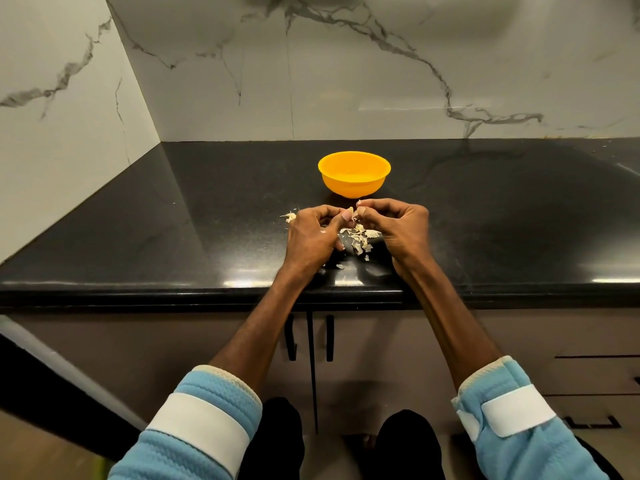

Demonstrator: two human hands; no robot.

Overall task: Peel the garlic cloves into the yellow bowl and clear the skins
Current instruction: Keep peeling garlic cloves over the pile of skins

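Garlic clove (352,213), small, pale and half-skinned, sits pinched between the fingertips of the left hand (313,233) and right hand (398,226), just near of the yellow bowl (354,173). Peeling looks well underway: papery skins (358,239) litter the black counter (173,237) beneath, uncleared. The bowl's contents cannot be seen.

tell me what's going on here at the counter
A person is peeling a garlic clove, pinching it between the left hand and right hand just above the black counter. Loose skins lie scattered under and beside the hands. The yellow bowl stands just behind them; what is inside cannot be seen from here.
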